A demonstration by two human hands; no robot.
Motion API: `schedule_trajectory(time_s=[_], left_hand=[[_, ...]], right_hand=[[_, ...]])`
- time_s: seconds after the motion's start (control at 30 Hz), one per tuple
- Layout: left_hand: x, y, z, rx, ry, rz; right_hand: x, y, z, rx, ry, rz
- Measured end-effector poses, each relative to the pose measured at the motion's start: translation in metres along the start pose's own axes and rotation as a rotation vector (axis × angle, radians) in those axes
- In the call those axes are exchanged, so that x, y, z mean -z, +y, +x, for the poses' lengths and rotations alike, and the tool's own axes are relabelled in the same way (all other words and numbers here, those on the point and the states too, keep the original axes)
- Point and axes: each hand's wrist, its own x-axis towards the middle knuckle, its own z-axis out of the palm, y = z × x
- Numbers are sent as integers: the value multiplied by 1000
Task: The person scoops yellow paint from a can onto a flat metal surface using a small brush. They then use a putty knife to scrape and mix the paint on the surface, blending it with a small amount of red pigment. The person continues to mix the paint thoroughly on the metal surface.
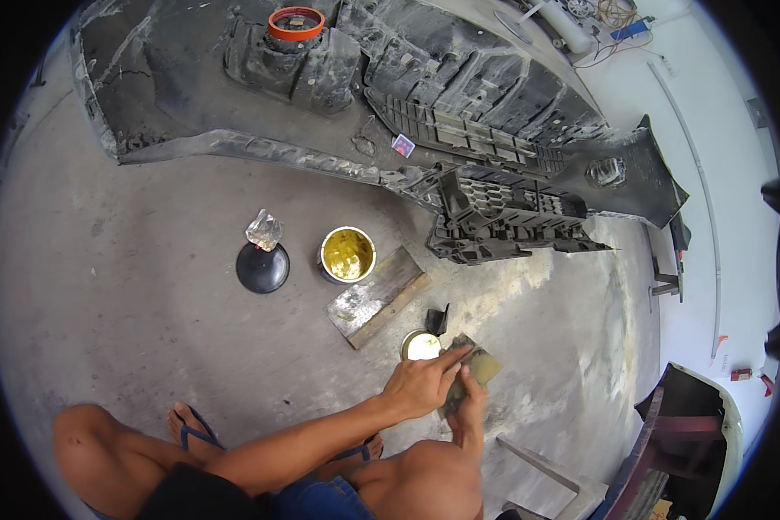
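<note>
Flat grey-and-tan piece (pixel 484 367) is held below and right of the frame's centre, its partly hidden long axis running roughly up and down, top leaning right. It is gripped by the right hand (pixel 470 406); the left hand's (pixel 414 386) index finger is laid on it, the other fingers' grip cannot be told. Print on the purple card (pixel 403 146), upper middle, is too small to be read.

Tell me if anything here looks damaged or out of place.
The big black part looks scuffed, with pale smears over its dark surface. Nearer, crumpled foil lies against the round black lid on the floor, like stray litter. The open tin stands upright, with no spill visible around it.
</note>
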Motion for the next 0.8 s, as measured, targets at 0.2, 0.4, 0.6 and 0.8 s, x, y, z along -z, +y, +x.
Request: schedule_trajectory(time_s=[0.2, 0.4, 0.6, 0.8], left_hand=[[5, -28, -12, 280, -46, 59], [2, -3, -10, -74, 202, -74], [42, -74, 23, 133, 239, -187], [23, -111, 2, 1109, 55, -926]], right_hand=[[18, -3, -5, -7, 181, -25], [-11, 39, -2, 104, -15, 43], [4, 27, -36, 299, -142, -747], [3, 21, -18, 564, -194, -967]])
